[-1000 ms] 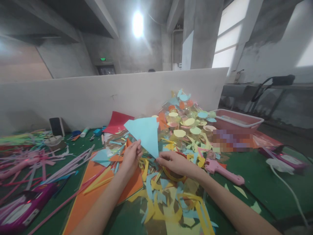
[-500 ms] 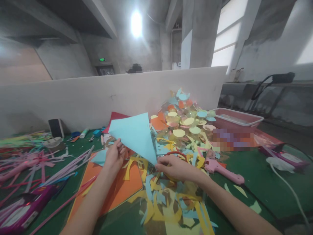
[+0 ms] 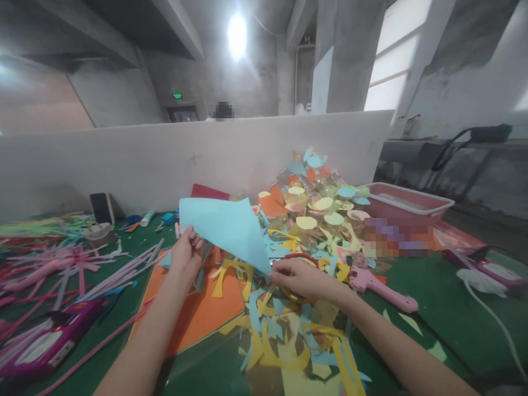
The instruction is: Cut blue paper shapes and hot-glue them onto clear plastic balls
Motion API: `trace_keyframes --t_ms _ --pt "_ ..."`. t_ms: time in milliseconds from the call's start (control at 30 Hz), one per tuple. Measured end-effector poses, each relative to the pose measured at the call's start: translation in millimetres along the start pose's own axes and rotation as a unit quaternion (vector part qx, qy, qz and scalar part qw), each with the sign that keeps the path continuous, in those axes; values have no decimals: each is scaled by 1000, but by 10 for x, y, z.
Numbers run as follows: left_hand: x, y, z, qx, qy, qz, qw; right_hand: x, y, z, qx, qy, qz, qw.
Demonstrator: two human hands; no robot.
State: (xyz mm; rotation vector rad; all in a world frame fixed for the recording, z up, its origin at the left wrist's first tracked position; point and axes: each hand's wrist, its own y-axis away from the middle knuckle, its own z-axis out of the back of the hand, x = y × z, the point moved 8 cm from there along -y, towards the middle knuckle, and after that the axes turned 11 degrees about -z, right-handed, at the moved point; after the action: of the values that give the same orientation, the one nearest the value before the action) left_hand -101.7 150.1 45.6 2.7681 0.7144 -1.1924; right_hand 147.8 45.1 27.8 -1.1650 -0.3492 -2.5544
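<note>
A light blue paper triangle (image 3: 229, 225) is held up over the green table between both my hands. My left hand (image 3: 186, 252) pinches its upper left corner with closed fingers. My right hand (image 3: 297, 277) pinches the pointed lower right tip, fingers curled. Under the hands lie an orange sheet (image 3: 208, 308) and several yellow, blue and orange paper scraps (image 3: 284, 335). A red ring-shaped piece (image 3: 303, 258) peeks out beside my right hand.
A heap of coloured paper circles (image 3: 319, 206) rises behind the hands against a white partition (image 3: 165, 159). A pink glue gun (image 3: 381, 289) lies to the right, a pink tray (image 3: 406, 202) behind it. Pink strips (image 3: 53, 269) and a magenta device (image 3: 49, 344) lie at left.
My left hand slid left along the blue paper and spread it wider, so the triangle now lies flatter and lower. My right hand stays pinched on the tip.
</note>
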Motion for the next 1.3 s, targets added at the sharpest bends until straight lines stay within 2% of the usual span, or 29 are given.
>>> trace_keyframes --t_ms 200,300,400,467,533,700,800,933,1100,1233,1300 --pt "1 22 -44 8 9 9 1000 -119 -54 -5 -16 -51 -42 998" --pt "19 51 -70 8 11 19 1000 -227 -115 70 -81 -110 -72 988" --pt "20 64 -70 3 10 26 1000 -379 -138 187 -170 -160 -122 965" --pt "18 71 -74 1 10 27 1000 -446 -148 228 -202 -200 -134 949" --pt "20 84 -93 4 12 26 1000 -473 -185 201 -184 -244 -126 944" --pt "80 145 -179 36 9 47 998 -495 -260 42 -83 -288 -132 945" --pt "150 190 -230 58 6 73 996 -477 -231 34 -65 -322 -150 933" --pt "197 230 -308 108 -25 51 993 -415 -208 85 -73 -363 -137 919" --pt "162 280 -325 135 -87 -21 987 -381 -276 141 -94 -349 -57 931" --pt "93 331 -303 124 -156 -55 978 -370 -246 193 -118 -327 -45 937" --pt "95 349 -282 109 -188 -51 975 -355 -218 215 -128 -315 -52 939"
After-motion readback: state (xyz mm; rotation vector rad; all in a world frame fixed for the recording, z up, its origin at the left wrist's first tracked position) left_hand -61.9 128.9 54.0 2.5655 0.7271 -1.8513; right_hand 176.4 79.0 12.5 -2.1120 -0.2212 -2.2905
